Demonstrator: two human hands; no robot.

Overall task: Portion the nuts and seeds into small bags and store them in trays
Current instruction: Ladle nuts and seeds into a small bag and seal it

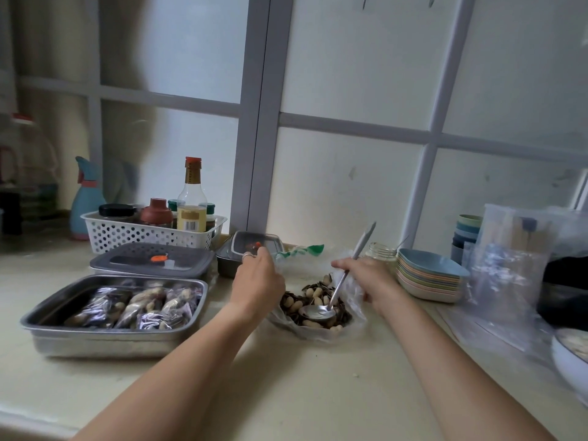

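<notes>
Left hand [257, 278]: fingers curled at the far-left rim of the open clear bag [353, 300], pinching the plastic as far as I can tell; the fingertips are mostly hidden behind the back of the hand. Ring on one finger.

Right hand [372, 281]: fingers clenched round the spoon [318, 311] mid-handle. The handle tilts up and away to the right, and the spoon bowl is down in the bag, resting on the nuts [294, 302]. The spoon bowl looks empty.

The nuts, peanuts in shell mixed with dark striped seeds, sit heaped inside the bag on the bench [286, 377], between the two hands.

Steel tray [95, 342] on the bench left of the left forearm, uncovered. It holds a row of packs [140, 308] lying side by side, nuts visible through the plastic.

Behind it is a grey lidded box [152, 259] with an orange tab on the lid. A smaller lidded box [254, 246] sits just beyond the left hand.

Back left: white perforated basket [152, 232] holding bottles and jars, and a blue spray bottle [86, 198] beside it.

Right of the bag: glass jar [381, 251], stack of pastel plates [429, 278], stacked cups [467, 230], and a sheaf of spare clear sleeves [509, 265]. A white bowl [569, 361] is cut off at the right edge.
</notes>
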